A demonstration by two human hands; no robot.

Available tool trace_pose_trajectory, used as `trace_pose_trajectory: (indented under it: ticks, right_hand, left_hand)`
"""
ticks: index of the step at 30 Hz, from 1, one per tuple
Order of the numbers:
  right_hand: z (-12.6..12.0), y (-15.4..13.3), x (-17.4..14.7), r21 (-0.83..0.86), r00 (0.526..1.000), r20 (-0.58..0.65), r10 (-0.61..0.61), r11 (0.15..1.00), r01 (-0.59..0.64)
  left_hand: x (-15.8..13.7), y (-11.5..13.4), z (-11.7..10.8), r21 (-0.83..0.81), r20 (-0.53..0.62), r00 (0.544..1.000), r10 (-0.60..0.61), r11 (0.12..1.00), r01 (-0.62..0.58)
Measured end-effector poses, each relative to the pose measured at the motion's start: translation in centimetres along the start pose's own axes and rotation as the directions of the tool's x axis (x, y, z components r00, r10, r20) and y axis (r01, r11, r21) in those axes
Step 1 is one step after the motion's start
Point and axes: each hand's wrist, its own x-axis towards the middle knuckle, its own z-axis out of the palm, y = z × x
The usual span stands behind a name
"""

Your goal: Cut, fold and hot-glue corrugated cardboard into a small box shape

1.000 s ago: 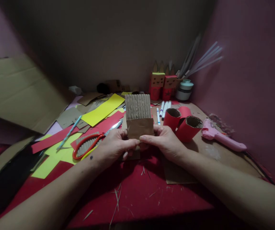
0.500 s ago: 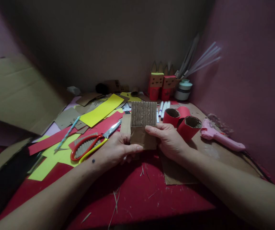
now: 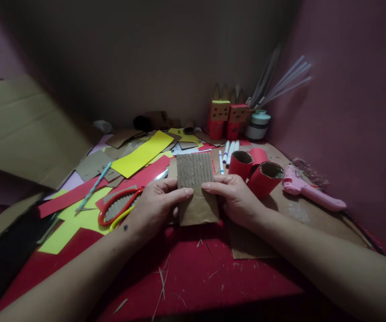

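Cardboard (image 3: 198, 197) is over the tabletop (image 3: 209, 281), grasped at its sides by the left hand (image 3: 156, 201) and right hand (image 3: 236, 194), thumbs on its face. Handling or shaping it seems the present step; turning it would call for matched grips. Scissors (image 3: 126, 206) crowd the left hand; red tubes (image 3: 263, 186) limit room beyond the right.

Cardboard piece (image 3: 197, 205) is brown; upper part patterned with vertical ridged stripes, lower part left plain. Table (image 3: 206, 279) covered in red. Scissors (image 3: 122, 217) handled in red and yellow. Tubes (image 3: 262, 185) wrapped in red, brown inside. Glue gun (image 3: 314, 195) coloured pink. Jar (image 3: 259, 120) topped in pale mint, ringed with dark band. Stick (image 3: 95, 184) coloured light blue; spiral striping suspected, too blurred to be confirmed.
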Motion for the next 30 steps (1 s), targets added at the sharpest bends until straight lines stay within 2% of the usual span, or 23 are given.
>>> trace_pose_trajectory:
  ticks: [3,8,14,23,30]
  right_hand:
    - [0.1,-0.2,0.0,-0.045,1.000,0.030,-0.009,0.999,0.010]
    - [0.8,-0.6,-0.2,-0.164,0.999,-0.034,-0.029,0.986,0.023]
    - [1.2,-0.4,-0.4,-0.131,0.997,-0.054,-0.058,0.990,0.051]
    - [1.3,-0.2,-0.5,-0.095,0.995,0.031,-0.094,0.991,0.097]
    - [1.4,-0.1,-0.3,-0.107,0.991,0.031,-0.129,0.986,0.131]
  left_hand:
    - [0.2,0.0,0.0,-0.088,0.016,1.000,0.009,0.996,-0.007]
    - [0.2,-0.5,0.6,-0.189,-0.001,0.999,0.053,0.981,-0.052]
    - [0.1,-0.9,1.6,-0.274,-0.041,0.998,0.046,0.960,-0.055]
    - [-0.2,-0.5,1.9,-0.273,-0.085,0.992,0.090,0.956,-0.110]
    - [-0.3,-0.7,1.8,-0.248,-0.087,0.993,0.084,0.963,-0.103]
